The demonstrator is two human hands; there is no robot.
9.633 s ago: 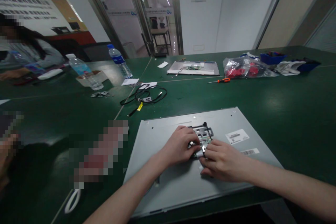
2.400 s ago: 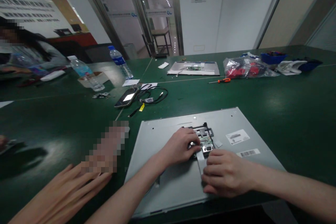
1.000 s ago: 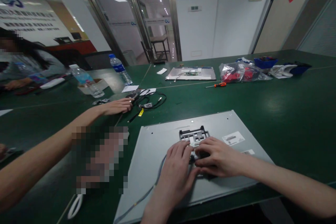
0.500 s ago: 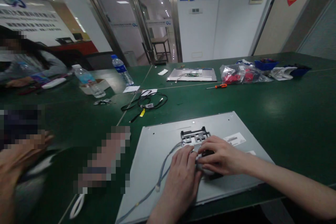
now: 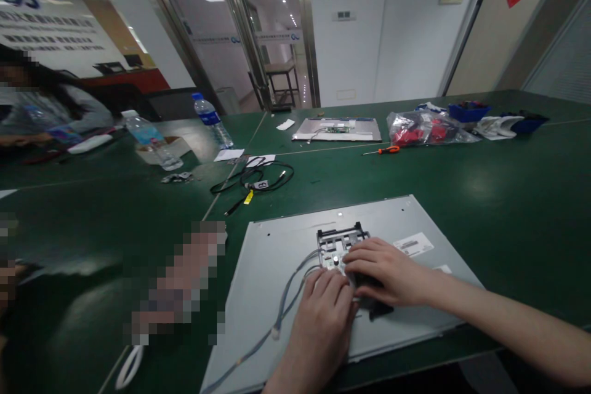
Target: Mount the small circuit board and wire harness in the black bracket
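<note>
A grey metal panel (image 5: 286, 246), the back of a flat screen, lies on the green table in front of me. At its middle sits a small black plastic bracket (image 5: 339, 240) over a circuit board. My left hand (image 5: 323, 314) lies on the panel just below the bracket, fingers curled down against the board. My right hand (image 5: 385, 268) covers the right side of the board, fingers pressed together on a dark part I cannot make out. A thin grey cable (image 5: 281, 314) runs from the bracket toward the panel's near left corner.
Farther back lie a coiled black cable (image 5: 253, 180), two water bottles (image 5: 150, 138), a second panel (image 5: 339, 129), an orange screwdriver (image 5: 382, 150) and a plastic bag of red parts (image 5: 427, 129). A person sits at the far left (image 5: 41, 104).
My hands have slid slightly toward me on the board, and the grey cable now lies looped on the panel. The other person's arm and the phone by the black cable have left the table.
</note>
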